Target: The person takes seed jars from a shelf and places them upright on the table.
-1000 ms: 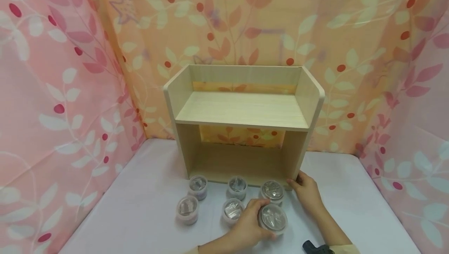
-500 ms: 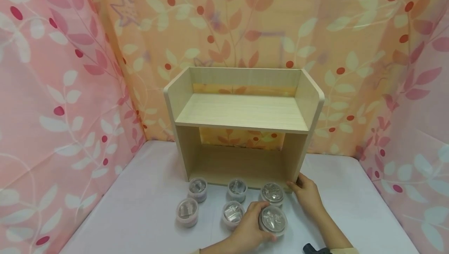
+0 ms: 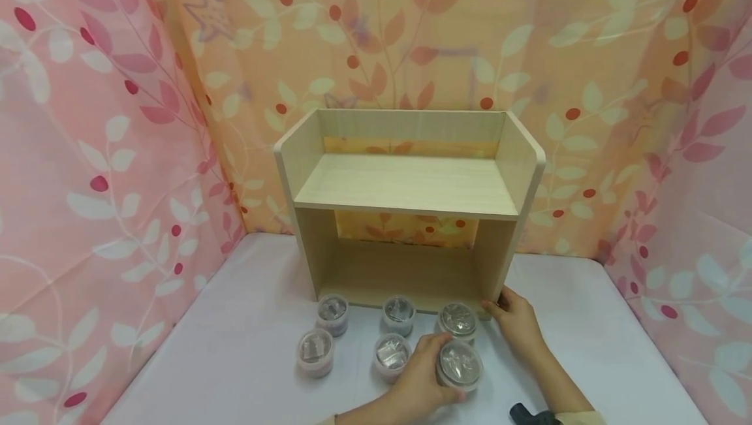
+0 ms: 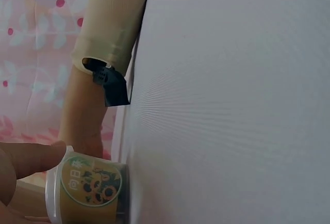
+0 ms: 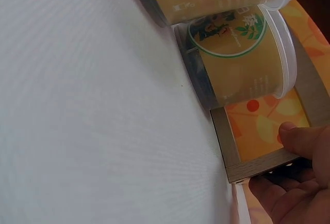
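Observation:
My left hand (image 3: 418,379) holds the front right jar (image 3: 461,366), a clear round plastic tub with a silvery wrapped top, its thumb and fingers round the side. In the left wrist view this jar (image 4: 90,188) shows a yellow label with sunflowers and stands on the white cloth. My right hand (image 3: 518,328) grips the lower right front corner of a pale wooden two-tier shelf (image 3: 405,183). Seen from the right wrist, the thumb (image 5: 296,136) lies on one side of the side panel (image 5: 265,163) and the fingers lie on the other.
Behind the held jar sits another jar (image 3: 457,320), close to the shelf front. Several similar jars, such as the front left jar (image 3: 315,352), stand in two rows on the white tabletop (image 3: 247,346). Patterned cloth walls (image 3: 117,151) enclose the back and sides.

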Available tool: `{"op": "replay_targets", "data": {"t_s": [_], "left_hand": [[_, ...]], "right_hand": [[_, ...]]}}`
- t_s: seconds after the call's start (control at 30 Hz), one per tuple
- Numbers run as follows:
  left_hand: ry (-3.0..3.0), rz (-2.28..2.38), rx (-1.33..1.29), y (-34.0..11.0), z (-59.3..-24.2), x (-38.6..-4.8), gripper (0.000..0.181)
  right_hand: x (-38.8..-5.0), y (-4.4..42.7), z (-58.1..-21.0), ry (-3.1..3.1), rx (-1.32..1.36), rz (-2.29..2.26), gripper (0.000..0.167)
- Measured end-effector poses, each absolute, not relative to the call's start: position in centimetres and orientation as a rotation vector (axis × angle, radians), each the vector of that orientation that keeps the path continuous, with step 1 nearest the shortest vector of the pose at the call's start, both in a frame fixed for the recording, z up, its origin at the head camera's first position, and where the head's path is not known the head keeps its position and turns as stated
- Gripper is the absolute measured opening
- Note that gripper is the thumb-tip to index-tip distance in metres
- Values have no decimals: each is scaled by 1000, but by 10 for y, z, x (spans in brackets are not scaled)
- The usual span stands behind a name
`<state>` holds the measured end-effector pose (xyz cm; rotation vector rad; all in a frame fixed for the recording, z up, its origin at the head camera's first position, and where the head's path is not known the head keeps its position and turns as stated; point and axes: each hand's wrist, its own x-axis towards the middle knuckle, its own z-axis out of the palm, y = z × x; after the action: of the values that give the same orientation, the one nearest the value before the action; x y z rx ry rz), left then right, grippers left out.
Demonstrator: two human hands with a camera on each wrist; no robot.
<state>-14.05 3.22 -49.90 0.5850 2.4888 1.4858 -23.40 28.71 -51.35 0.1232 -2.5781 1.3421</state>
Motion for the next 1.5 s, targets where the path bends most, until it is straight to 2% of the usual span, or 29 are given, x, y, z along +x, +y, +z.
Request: {"op": "replay_targets", "data": {"t_s": [0.23,0.63,1.07,1.3,1.5], "left_hand": [[2435,1531,572,29,-481,-137,98],[2375,1629,720,-2,-440,-147,80],[2543,1645,725,-72,-414,-154,69],[2669,1621,583,-117,-407,-165,66],[2803,1570,569,-156,-404,-180,63]], "right_hand": [[-229,291,-508,-2628,137,1311,55],[-227,288,-496,-2645,120,1230,58],[-217,289,-485,-2603,151,1189,53],[-210,291,-484,-2599,201,1148,49],[-207,295,-482,-2571,234,1139,44]]}}
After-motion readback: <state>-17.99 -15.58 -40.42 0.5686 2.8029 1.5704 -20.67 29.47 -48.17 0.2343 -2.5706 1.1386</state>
